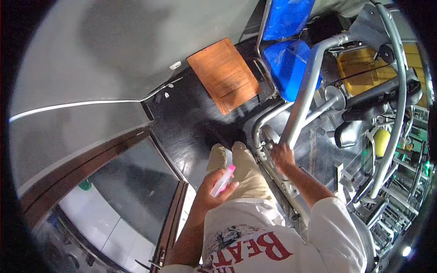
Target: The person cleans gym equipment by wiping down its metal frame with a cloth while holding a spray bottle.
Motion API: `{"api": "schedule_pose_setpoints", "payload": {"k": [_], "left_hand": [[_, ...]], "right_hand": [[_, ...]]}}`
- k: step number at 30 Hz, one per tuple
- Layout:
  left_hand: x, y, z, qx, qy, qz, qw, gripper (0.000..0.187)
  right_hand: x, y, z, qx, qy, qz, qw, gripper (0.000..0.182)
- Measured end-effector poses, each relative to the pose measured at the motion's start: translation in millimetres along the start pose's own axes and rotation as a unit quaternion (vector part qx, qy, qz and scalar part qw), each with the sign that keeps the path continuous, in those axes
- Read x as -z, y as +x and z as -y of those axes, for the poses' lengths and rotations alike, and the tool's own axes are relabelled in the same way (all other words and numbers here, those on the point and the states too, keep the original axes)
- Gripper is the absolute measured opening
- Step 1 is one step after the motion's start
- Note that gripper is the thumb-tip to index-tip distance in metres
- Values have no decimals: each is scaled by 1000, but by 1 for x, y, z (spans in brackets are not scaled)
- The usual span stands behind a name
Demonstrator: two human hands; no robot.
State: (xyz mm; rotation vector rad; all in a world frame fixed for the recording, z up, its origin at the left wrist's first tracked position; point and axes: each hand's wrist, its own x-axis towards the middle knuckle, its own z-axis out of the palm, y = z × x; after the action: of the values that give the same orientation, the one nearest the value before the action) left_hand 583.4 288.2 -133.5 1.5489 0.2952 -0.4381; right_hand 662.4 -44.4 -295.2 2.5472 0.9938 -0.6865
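In my left hand [210,187] is a small clear plastic bottle [221,183] with a pink cap, held tilted in front of my trousers. The fingers wrap around its lower part. My right hand [283,157] reaches out to the grey metal frame [301,102] of a gym machine, at the low end of its thick bent tube. Its fingers are bent downward against the frame. Whether anything lies under them is hidden.
A brown wooden board [226,75] sits by the wall, beside a blue chair [287,68]. A black padded part [349,133] of the machine and more gym equipment stand to the right. At left is a brown-framed doorway [91,170] onto white tiles.
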Motion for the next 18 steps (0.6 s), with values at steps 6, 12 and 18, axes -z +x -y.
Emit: {"api": "schedule_pose_setpoints", "payload": {"k": [6, 12, 18], "left_hand": [[5, -7, -4, 56, -3, -10, 998, 26], [9, -3, -9, 125, -27, -4, 992, 27], [13, -3, 3, 94, -16, -28, 995, 27]], "right_hand": [[-12, -3, 2, 60, -12, 104, 993, 28], [27, 68, -67, -102, 62, -20, 993, 25], [-15, -6, 11, 37, 82, 94, 992, 25]]}}
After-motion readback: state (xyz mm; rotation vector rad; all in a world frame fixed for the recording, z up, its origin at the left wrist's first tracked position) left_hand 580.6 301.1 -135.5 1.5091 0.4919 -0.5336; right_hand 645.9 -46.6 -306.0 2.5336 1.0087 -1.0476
